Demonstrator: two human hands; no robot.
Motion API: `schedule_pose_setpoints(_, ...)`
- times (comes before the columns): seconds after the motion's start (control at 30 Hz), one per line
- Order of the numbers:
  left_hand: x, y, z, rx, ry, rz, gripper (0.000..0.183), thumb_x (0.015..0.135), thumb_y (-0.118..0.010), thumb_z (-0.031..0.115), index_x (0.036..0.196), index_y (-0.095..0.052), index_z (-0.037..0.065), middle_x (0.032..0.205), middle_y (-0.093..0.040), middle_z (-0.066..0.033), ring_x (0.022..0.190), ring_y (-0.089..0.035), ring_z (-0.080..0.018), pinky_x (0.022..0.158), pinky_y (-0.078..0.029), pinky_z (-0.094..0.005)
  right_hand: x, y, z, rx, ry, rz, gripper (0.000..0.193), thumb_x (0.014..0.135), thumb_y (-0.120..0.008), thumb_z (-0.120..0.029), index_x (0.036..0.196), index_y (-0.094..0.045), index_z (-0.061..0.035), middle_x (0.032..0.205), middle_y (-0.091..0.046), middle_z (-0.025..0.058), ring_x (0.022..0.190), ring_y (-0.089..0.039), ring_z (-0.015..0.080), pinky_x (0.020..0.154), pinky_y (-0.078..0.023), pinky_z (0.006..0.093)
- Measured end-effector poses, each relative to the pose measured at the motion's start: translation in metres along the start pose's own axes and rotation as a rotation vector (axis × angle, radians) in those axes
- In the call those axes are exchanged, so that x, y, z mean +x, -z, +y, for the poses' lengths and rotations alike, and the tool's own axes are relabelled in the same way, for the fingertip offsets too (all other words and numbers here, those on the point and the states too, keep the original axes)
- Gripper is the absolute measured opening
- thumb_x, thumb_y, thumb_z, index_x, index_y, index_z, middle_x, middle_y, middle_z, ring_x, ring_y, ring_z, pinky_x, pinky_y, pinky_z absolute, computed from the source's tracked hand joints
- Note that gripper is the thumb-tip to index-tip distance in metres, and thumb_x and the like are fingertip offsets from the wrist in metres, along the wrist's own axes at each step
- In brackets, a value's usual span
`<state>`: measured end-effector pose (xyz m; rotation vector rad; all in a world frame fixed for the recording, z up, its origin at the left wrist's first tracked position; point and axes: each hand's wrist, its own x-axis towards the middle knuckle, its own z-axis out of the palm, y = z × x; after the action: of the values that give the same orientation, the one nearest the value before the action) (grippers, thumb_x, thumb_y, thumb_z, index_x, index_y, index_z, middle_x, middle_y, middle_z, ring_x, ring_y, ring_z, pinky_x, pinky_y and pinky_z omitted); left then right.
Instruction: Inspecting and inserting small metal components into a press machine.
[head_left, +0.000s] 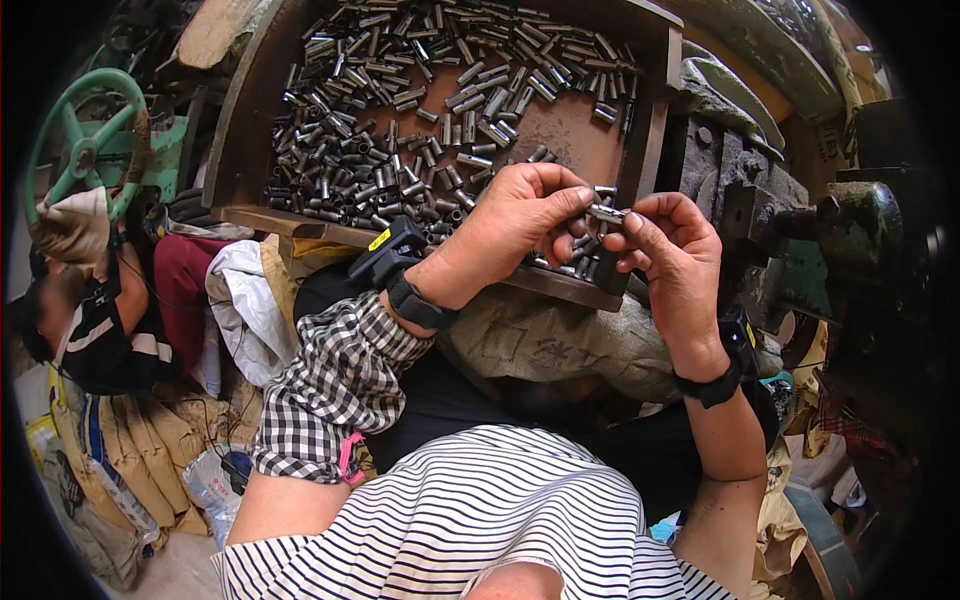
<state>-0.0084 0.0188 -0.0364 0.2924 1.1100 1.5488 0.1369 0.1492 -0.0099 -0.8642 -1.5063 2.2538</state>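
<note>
Between my two hands is a small shiny metal tube, held over the near right corner of a wooden tray. My left hand pinches its left end between thumb and forefinger, with the other fingers curled beneath. On its right end, the thumb and fingers of my right hand are closed. The shallow wooden tray holds many short metal tubes, heaped thickest at the left and far side. A patch of its brown bottom shows at the right.
Dark greasy machinery stands close at my right. At the left are a green handwheel and another person. A grey sack hangs below the tray's near edge, and brown sacks lie at the lower left.
</note>
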Motion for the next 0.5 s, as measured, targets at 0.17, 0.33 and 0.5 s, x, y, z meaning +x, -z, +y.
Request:
schedule_pose_setpoints(0.17,-0.008,-0.016,-0.001,0.411,-0.216,0.063,0.020,0.094,-0.061,0.016,0.103,-0.060,-0.002,0.075,-0.064,-0.0029,0.054,-0.060,-0.0062,0.047,-0.049,-0.0174,0.001,0.003,-0.002,0.019,-0.077,-0.027,0.013,0.090,-0.064,-0.005,0.099,-0.057,0.0015,0.085,-0.066,0.0080,0.071,-0.069,0.0140,0.055,-0.055,0.0219)
schedule_pose_setpoints(0.33,-0.019,-0.014,0.014,0.473,-0.248,-0.217,0.020,0.092,-0.064,0.011,0.107,-0.059,-0.002,0.073,-0.064,-0.0034,0.056,-0.061,-0.0068,0.048,-0.049,-0.0193,0.009,0.015,-0.013,0.277,-0.296,-0.286,0.022,0.087,-0.065,-0.001,0.106,-0.055,0.0026,0.083,-0.067,0.0090,0.066,-0.068,0.0135,0.051,-0.055,0.0216)
schedule_pose_setpoints(0.5,-0.014,-0.004,0.022,0.845,-0.538,-0.333,0.037,0.090,-0.062,0.004,0.124,-0.053,-0.003,0.095,-0.064,-0.0115,0.067,-0.065,-0.0122,0.054,-0.054,-0.0235,0.007,0.003,-0.012,0.009,-0.202,-0.263,0.028,0.087,-0.065,0.000,0.112,-0.052,0.0037,0.084,-0.066,0.0087,0.065,-0.068,0.0139,0.050,-0.052,0.0195)
